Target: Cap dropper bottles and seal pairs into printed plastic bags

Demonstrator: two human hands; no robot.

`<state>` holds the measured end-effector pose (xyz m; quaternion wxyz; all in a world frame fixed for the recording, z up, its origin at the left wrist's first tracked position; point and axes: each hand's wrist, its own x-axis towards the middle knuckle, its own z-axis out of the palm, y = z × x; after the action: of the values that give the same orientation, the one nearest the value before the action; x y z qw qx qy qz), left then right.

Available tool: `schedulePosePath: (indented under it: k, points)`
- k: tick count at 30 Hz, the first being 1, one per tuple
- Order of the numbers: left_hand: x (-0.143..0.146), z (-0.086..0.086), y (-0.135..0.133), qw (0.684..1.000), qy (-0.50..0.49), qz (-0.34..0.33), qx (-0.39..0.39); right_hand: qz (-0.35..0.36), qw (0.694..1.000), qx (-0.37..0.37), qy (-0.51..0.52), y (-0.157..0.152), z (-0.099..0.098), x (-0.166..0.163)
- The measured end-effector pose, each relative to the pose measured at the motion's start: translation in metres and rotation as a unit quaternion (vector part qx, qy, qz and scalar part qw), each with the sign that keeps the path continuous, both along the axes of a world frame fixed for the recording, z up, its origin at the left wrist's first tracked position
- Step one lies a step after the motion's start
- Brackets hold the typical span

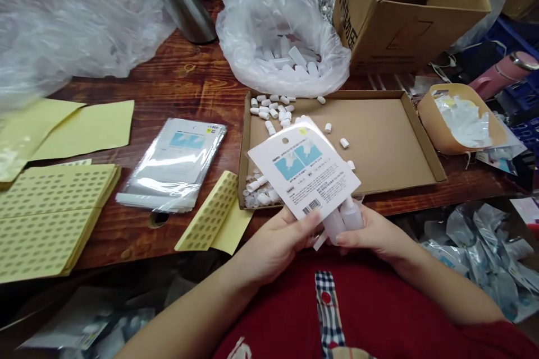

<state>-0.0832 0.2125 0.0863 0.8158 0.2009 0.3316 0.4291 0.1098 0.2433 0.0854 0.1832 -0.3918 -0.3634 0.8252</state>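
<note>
My left hand (278, 244) pinches the lower edge of a white printed card (311, 171) with blue pictures, a barcode and a hang hole. The card is tilted over the near edge of a shallow cardboard tray (391, 140). In my right hand (374, 230) are small translucent plastic bottles (350, 214), gripped just below the card's right corner. A clear bag seems to surround them, but its outline is hard to make out. Several white caps (273, 107) lie in the tray's left part, with small clear pieces (263, 196) at its near left corner.
A plastic sack (290, 5) of bottles stands behind the tray, beside a cardboard box (412, 28). Flat printed bags (177, 160) and yellow sticker sheets (54, 219) lie left. At right are a tan bin (433, 123), a pink flask (505, 76) and filled packs (484, 258) lower down.
</note>
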Motion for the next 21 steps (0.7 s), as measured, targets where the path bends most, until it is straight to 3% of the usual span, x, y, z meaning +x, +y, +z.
schedulePosePath:
  k: [3, 6, 9, 12, 15, 17, 19, 21]
  points:
    - [0.002, -0.007, -0.005, 0.987, 0.131, -0.023, 0.088, 0.002, 0.999, -0.038, -0.012, 0.001, 0.0, 0.003]
    - [0.001, -0.009, -0.008, 0.949, 0.242, -0.065, 0.194, 0.052, 0.995, -0.083, -0.028, 0.003, 0.001, 0.007]
    - [-0.002, -0.008, -0.007, 0.914, 0.281, -0.137, 0.258, 0.087, 0.988, -0.12, -0.042, 0.004, 0.004, 0.007]
    - [-0.004, -0.009, -0.008, 0.904, 0.29, -0.172, 0.262, 0.061, 0.984, -0.156, -0.064, 0.005, 0.009, 0.004]
    - [-0.005, -0.012, -0.009, 0.911, 0.288, -0.175, 0.237, -0.018, 0.98, -0.171, -0.097, 0.003, 0.016, 0.004]
    - [-0.006, -0.014, -0.011, 0.935, 0.241, -0.162, 0.204, -0.06, 0.981, -0.155, -0.099, -0.001, 0.02, 0.008]
    - [-0.007, -0.018, -0.013, 0.967, 0.147, -0.135, 0.155, -0.052, 0.987, -0.127, -0.084, -0.005, 0.022, 0.015]
    - [-0.009, -0.021, -0.014, 0.988, 0.04, -0.115, 0.098, -0.013, 0.994, -0.051, -0.098, -0.009, 0.022, 0.023]
